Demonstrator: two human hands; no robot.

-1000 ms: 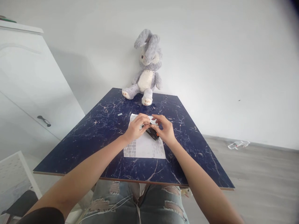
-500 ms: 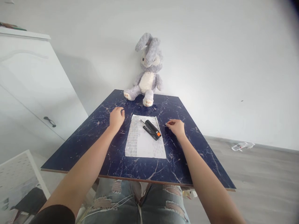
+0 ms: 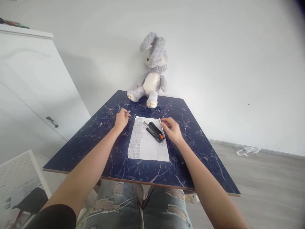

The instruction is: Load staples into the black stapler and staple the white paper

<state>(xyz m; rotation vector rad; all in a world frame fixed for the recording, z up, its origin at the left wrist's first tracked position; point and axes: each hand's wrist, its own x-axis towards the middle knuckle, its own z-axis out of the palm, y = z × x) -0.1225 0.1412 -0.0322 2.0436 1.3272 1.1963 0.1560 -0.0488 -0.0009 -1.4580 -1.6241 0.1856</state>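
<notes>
Left hand pinches small grey strip; right hand at paper edge.

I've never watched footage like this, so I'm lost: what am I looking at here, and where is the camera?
There is no machine: these are a person's two bare hands, filmed by a camera worn on the head, looking forward and down, so the arms reach in from below. The left hand pinches a small grey piece in its grip over the dark blue table. The right hand is at the far right corner of a printed sheet of paper; whether it holds anything is unclear. A black stapler with an orange end lies on the paper. A plush rabbit sits at the table's far edge against the wall, and a white cupboard stands to the left.
</notes>
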